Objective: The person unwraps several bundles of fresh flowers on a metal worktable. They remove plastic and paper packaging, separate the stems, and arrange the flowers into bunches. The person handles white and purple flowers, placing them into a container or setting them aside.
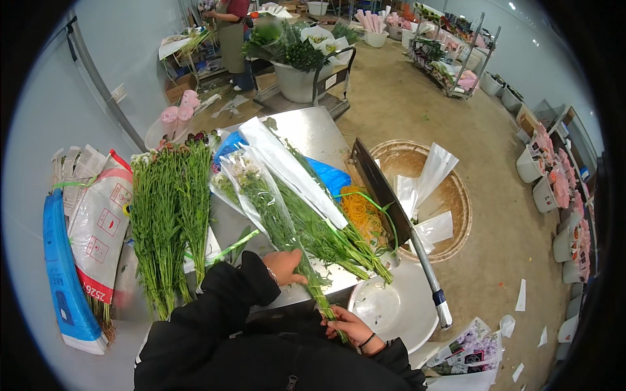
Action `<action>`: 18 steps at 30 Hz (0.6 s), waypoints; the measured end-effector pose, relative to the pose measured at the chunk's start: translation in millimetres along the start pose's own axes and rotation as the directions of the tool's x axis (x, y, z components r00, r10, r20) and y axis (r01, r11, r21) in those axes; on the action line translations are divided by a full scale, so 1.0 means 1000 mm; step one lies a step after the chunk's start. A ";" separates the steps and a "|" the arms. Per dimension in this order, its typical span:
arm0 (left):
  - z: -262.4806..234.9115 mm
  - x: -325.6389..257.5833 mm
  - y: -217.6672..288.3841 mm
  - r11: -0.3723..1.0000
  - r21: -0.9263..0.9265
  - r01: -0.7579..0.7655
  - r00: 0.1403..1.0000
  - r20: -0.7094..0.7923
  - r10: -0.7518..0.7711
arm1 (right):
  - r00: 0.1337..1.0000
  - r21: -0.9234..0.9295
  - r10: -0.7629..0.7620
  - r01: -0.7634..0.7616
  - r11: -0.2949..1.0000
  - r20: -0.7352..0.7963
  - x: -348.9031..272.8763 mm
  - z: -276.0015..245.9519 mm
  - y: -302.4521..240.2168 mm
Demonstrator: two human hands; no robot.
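Item: sleeved flower bunch (274, 215), wrapped in a clear plastic cone, laid across a metal worktable (319, 133) with blooms pointing away and stem ends (326, 306) overhanging the near edge.

Left hand (283, 266): laid on the stems at the mouth of the sleeve, fingers curled down over them; a pressing hold is judged, though the underside of the grip is hidden.

Right hand (352, 328): closed around the stem ends below the table edge; thumb and fingers are wrapped, not spread.

Adjacent stock: a second sleeved bunch (300, 173) is lying just beside the first, its stems crossing toward a heap of orange rubber bands (362, 215). Loose green bunches (169, 221) are stacked at the left. A lever cutter (391, 208) with a long blade is fixed at the right edge, above a white tub (398, 309).

Risks noted:
- Stems may be bent or snapped if the right hand is pulled while the left is pressed hard.
- The thin sleeve may be torn or slid off, since it is held only at its open end.
- The neighbouring bunch may be dragged along, the stems being nearly touching.
- The cutter blade is near the right forearm; a careless sweep is judged hazardous.
- Overhanging stems may be dropped into the tub if grip is loosened.
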State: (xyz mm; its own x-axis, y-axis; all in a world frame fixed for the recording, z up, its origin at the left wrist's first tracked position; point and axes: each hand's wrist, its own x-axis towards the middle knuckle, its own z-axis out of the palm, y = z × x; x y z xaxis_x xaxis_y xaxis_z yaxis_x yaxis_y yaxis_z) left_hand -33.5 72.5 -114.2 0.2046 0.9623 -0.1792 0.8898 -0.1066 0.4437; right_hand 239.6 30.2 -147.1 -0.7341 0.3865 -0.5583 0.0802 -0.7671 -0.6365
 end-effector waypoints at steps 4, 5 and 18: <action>0.005 -0.001 -0.006 0.996 -0.040 -0.080 0.996 -0.029 0.079 | 0.999 -0.027 -0.044 0.044 0.999 -0.013 -0.003 0.002 0.008; 0.002 -0.001 0.000 0.998 -0.032 -0.056 0.998 -0.040 0.054 | 0.998 -0.058 -0.058 0.057 0.997 -0.023 0.000 0.002 0.010; -0.001 0.014 0.016 0.931 0.272 -0.245 0.963 0.183 0.200 | 0.839 -0.661 -0.542 0.377 0.649 -0.054 0.011 0.014 0.028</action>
State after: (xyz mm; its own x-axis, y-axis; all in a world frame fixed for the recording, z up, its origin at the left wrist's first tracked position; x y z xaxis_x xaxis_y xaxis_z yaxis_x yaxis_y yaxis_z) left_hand -17.2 85.1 -108.8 0.4497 0.8592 -0.2441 0.8887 -0.4031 0.2183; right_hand 223.9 5.8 -163.6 -0.6230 0.7674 -0.1518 0.2205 -0.0139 -0.9753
